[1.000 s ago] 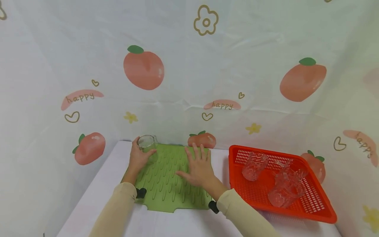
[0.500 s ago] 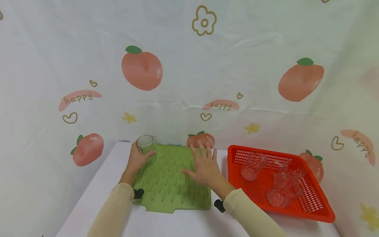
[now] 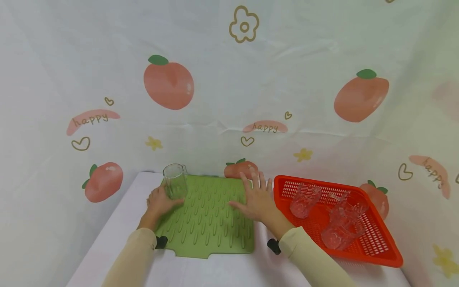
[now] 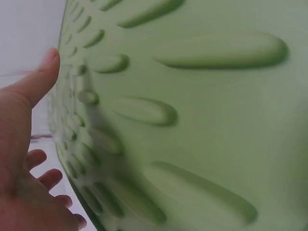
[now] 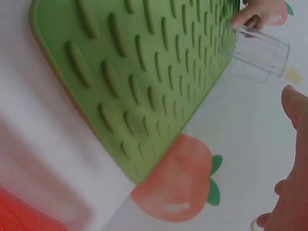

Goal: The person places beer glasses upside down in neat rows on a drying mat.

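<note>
A clear glass mug (image 3: pixel 175 181) stands upright at the back left corner of the ribbed green mat (image 3: pixel 204 229), handle toward the back right. My left hand (image 3: pixel 159 204) is just in front and left of the mug, its fingers loosely bent and its thumb stretched out. In the left wrist view that hand (image 4: pixel 19 159) holds nothing. My right hand (image 3: pixel 259 202) hovers over the mat's right side, fingers spread and holding nothing. The right wrist view shows the mug (image 5: pixel 262 50) beside the left hand's fingers.
To the right a red plastic basket (image 3: pixel 380 260) holds several clear glass mugs (image 3: pixel 305 201), some lying over each other. A white cloth (image 3: pixel 215 143) printed with fruit hangs behind the white table (image 3: pixel 118 223). The right forearm passes close to the basket's left edge.
My left hand has let go of the glass mug and drawn back toward me and left. The mug stays on the mat. My right hand has shifted right, toward the basket.
</note>
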`<state>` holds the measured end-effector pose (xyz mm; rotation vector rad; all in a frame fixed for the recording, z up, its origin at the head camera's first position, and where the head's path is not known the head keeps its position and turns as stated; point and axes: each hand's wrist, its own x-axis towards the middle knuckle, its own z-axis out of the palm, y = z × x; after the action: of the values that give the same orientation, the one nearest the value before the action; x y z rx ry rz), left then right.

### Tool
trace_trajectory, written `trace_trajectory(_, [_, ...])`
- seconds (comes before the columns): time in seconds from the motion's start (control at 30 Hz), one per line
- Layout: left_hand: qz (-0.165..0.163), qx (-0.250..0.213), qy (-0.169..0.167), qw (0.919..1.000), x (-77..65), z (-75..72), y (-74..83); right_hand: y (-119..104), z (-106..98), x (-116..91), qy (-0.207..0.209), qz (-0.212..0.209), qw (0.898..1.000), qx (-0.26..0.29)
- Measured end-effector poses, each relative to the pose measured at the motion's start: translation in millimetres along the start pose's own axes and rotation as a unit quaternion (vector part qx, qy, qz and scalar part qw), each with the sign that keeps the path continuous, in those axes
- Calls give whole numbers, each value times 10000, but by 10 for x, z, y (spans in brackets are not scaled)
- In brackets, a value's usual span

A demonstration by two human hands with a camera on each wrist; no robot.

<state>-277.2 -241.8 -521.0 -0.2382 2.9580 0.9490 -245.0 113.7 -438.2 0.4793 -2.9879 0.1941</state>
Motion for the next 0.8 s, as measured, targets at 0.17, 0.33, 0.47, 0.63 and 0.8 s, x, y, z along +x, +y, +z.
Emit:
trace_trajectory(0.17, [-73, 179, -351, 9992, -66, 3, -64, 63, -72, -18, -127, 56, 9999, 58])
trace_trajectory(0.33, [110, 440, -451, 9980, -68, 23, -135, 160, -110, -31, -32, 69, 10000, 52])
trace_trajectory(0.47, [287, 624, -372, 9969, -75, 23, -160, 261, -135, -50, 6, 149, 9999, 74])
trace_trajectory(0.63, [315, 552, -333, 9974, -118, 12, -134, 391, -182, -91, 10, 231, 9996, 139])
trace_trajectory(0.8, [298, 548, -280, 9977, -140, -1, -123, 537, -199, -130, 19, 356, 9994, 4])
